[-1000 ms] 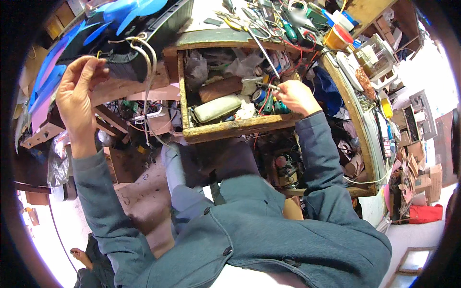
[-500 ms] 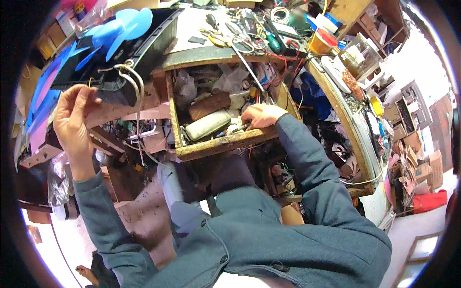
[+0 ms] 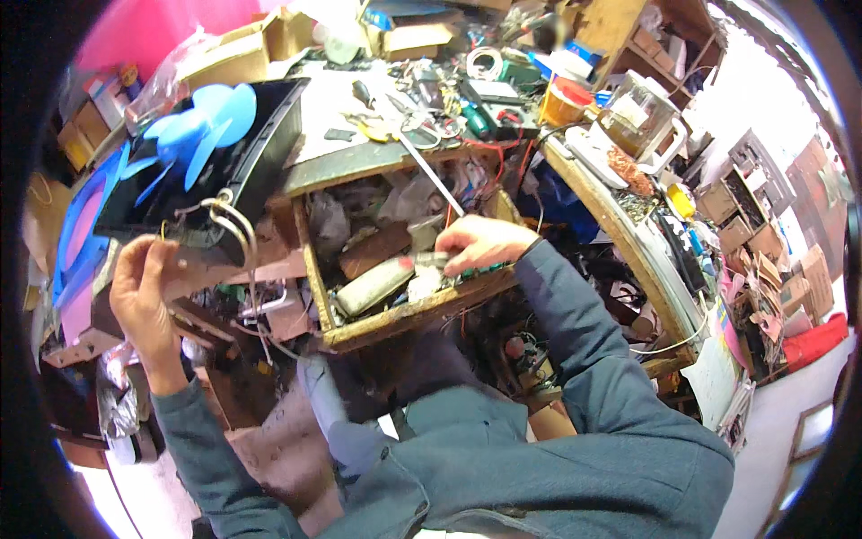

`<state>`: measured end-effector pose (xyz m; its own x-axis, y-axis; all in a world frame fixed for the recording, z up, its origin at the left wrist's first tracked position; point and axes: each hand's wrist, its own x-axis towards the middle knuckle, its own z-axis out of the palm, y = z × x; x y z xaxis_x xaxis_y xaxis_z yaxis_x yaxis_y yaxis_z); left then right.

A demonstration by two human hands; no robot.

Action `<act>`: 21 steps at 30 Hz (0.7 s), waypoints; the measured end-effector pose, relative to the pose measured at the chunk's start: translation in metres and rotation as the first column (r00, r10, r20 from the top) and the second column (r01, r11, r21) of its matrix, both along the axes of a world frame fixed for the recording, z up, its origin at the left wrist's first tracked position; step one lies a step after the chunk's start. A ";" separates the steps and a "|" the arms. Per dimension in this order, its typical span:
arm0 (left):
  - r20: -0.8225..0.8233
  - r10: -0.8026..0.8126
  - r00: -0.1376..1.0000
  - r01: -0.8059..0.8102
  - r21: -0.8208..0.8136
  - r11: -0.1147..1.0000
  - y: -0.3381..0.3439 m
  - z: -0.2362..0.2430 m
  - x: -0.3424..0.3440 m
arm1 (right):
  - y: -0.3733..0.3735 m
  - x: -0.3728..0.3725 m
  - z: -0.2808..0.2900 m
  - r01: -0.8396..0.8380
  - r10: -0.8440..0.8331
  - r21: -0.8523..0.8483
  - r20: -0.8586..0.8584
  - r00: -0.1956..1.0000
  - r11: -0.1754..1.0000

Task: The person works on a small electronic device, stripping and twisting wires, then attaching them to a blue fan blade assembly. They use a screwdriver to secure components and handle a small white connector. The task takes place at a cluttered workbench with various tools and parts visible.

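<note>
Wire (image 3: 162, 229) at left, pinched in left hand (image 3: 144, 292), near black casing (image 3: 268, 151) with blue fan (image 3: 190, 139). Right hand (image 3: 488, 244) over drawer (image 3: 422, 314), curled, cannot tell whether grasping; pale cylinder (image 3: 373, 287) just left of it.

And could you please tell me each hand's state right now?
Left hand: closed, pinching a thin yellow wire.
Right hand: over the drawer; cannot tell whether it holds anything.

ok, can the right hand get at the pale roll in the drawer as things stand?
Probably yes: the right hand is at the open drawer, just right of the pale roll, whose upper side looks mostly uncovered.
</note>
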<state>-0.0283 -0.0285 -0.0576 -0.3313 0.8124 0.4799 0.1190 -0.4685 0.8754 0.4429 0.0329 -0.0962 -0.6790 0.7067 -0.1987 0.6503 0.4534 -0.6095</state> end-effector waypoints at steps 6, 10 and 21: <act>0.002 -0.057 0.998 0.057 0.004 0.998 0.008 0.003 0.008 | -0.018 -0.012 0.013 0.194 -0.308 -0.321 -0.358 0.881 0.927; -0.014 -0.041 0.999 0.042 0.036 0.998 0.004 0.004 0.006 | -0.025 -0.026 0.016 0.256 -0.331 -0.233 -0.381 0.863 0.938; 0.155 -0.155 0.976 0.153 0.027 0.988 0.002 0.017 0.018 | -0.069 -0.091 0.051 0.258 -0.249 0.660 -0.111 0.962 0.705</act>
<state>-0.0101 -0.0269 -0.0403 -0.2742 0.8528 0.4445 -0.0929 -0.4836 0.8704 0.3523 -0.0364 -0.0451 -0.4537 0.7993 0.3941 0.7954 0.5626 -0.2253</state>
